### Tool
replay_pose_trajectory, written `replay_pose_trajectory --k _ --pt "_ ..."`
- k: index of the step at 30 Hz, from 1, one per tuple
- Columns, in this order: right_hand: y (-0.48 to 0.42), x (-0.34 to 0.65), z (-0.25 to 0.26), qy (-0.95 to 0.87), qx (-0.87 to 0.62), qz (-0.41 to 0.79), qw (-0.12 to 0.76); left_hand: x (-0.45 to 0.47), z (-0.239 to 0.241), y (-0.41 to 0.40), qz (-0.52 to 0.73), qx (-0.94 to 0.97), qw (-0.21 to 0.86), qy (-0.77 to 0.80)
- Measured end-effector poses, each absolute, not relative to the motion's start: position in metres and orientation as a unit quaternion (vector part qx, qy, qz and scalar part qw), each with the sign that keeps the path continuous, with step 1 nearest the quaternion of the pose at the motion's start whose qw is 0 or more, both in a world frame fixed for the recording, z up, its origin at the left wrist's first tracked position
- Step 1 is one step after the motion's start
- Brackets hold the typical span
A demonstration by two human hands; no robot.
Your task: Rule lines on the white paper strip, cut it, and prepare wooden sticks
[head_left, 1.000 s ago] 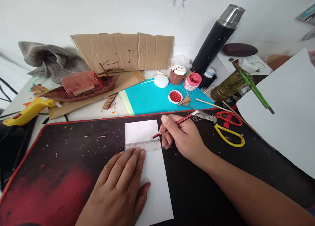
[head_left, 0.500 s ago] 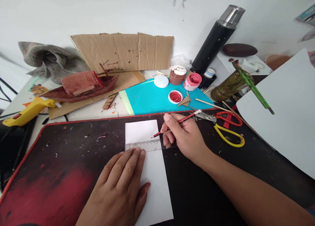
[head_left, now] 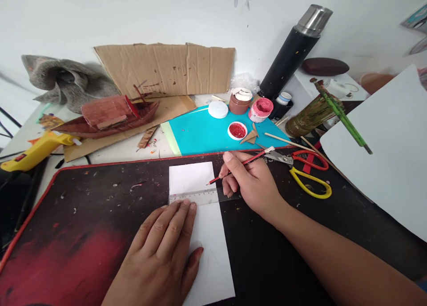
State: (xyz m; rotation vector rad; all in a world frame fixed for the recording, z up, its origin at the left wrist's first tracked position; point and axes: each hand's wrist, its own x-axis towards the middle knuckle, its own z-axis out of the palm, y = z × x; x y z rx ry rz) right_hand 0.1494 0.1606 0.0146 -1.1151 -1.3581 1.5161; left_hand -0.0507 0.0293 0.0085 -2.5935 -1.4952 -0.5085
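Scissors [head_left: 287, 161] with one red and one yellow handle lie at the far edge of the dark desk mat [head_left: 100, 195], right of centre. Beyond that edge, a turquoise sheet [head_left: 200, 137] bears a white lid [head_left: 218, 110] and a cap of red paint [head_left: 237, 130]; a brown paint jar [head_left: 239, 106] and a pink paint jar [head_left: 260, 110] stand toward its far edge. A black vacuum flask [head_left: 290, 59] rises behind them. Near the table's left edge is a yellow glue gun [head_left: 36, 154]; beside it, a reddish-brown model boat [head_left: 108, 114] rests on flat cardboard [head_left: 83, 150]. A grey cloth [head_left: 70, 81] is bunched at the table's far left corner, next to an upright cardboard sheet [head_left: 167, 70].
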Motion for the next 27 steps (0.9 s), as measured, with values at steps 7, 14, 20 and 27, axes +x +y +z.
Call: replay_pose_trajectory --k 7,14,20,27 --pt "0.1605 0.1490 0.0144 -0.539 -0.434 0.601 0.400 -0.0496 0.0089 0.0304 -0.168 -0.854 0.056 -0.489" --pt "0.1598 0.1489 0.0153 -0.539 -0.433 0.604 0.395 -0.0498 0.0054 0.0300 -0.164 -0.854 0.060 -0.490" --pt "0.1595 0.1497 0.0143 -0.555 -0.429 0.596 0.391 -0.0500 0.0064 0.0286 -0.166 -0.852 0.056 -0.493" --pt "0.1581 0.1502 0.0109 -0.566 -0.421 0.598 0.381 -0.0491 0.0058 0.0295 -0.164 -0.855 0.057 -0.489"
